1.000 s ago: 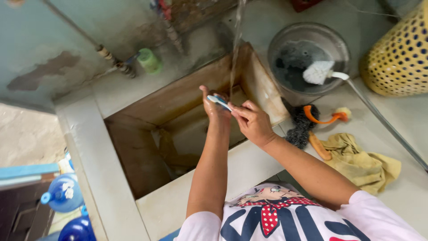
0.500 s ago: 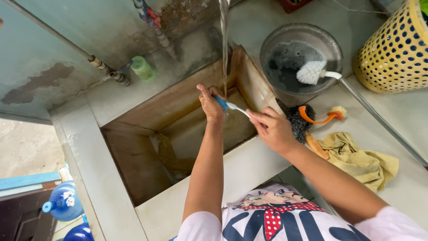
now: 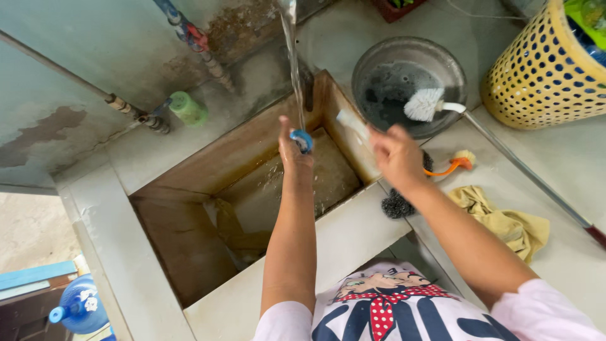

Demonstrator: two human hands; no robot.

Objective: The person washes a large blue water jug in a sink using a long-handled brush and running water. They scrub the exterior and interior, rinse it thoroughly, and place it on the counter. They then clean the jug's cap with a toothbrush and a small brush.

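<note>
Head cam looks straight down into a deep concrete sink (image 3: 158,252) with stained brown walls, and most of the free room is inside that basin, since the rims around it are narrow. On the far rim, a green cap (image 3: 187,107) sits by the pipe (image 3: 136,113) along the wall. On the right rim things get crowded: a metal bowl (image 3: 379,57) with a white brush (image 3: 424,103) lying in it, the brush's long handle running off over the counter, a dark scrubber (image 3: 398,203) right at the sink's edge, an orange tool (image 3: 448,165) beside it, a yellow rag (image 3: 505,221) further out, and a yellow basket (image 3: 536,69) near the far right corner. A thin stream of water (image 3: 291,57) falls into the middle of the basin. The left hand (image 3: 291,151) is up under that stream, fingers closed around a small blue ring (image 3: 302,140), which is getting rinsed. The right hand (image 3: 396,155) hovers just over the sink's right wall, loosely curled, pinching a pale flat strip (image 3: 352,124) that's too blurred to identify. The two hands are near each other but apart. A blue water jug (image 3: 79,306) sits down on the floor at bottom left.
</note>
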